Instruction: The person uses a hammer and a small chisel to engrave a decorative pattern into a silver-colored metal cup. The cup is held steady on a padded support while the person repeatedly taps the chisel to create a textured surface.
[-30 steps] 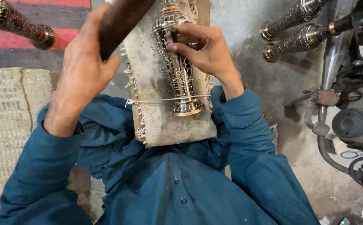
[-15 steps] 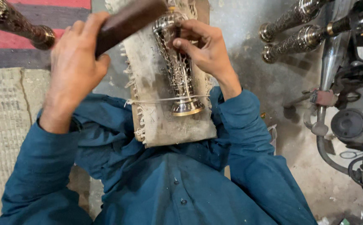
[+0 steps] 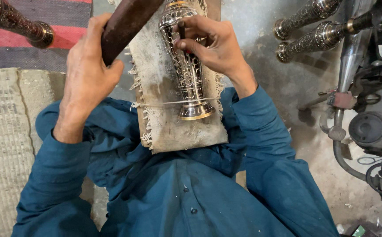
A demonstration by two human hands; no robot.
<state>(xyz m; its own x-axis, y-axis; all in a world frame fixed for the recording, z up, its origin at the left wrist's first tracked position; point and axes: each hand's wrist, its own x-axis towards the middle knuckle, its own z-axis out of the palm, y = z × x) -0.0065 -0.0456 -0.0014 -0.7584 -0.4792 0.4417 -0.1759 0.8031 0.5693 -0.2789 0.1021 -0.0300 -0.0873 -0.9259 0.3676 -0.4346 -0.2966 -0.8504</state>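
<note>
My right hand [image 3: 215,46]: fingers pinched tight round thin dark punch [image 3: 182,33], tip against engraved metal vase [image 3: 186,70]. My left hand [image 3: 87,74]: fingers wrapped shut round dark wooden mallet [image 3: 127,22], raised above, apart from vase. Vase lies on cloth-covered board [image 3: 169,118] across lap, string over base. Board edges close both sides; bare floor [image 3: 287,87] to right, woven mat [image 3: 4,131] left.

Left hand [image 3: 87,66] lower, wooden mallet [image 3: 127,22] swung down (toward vase [image 3: 186,66])
</note>
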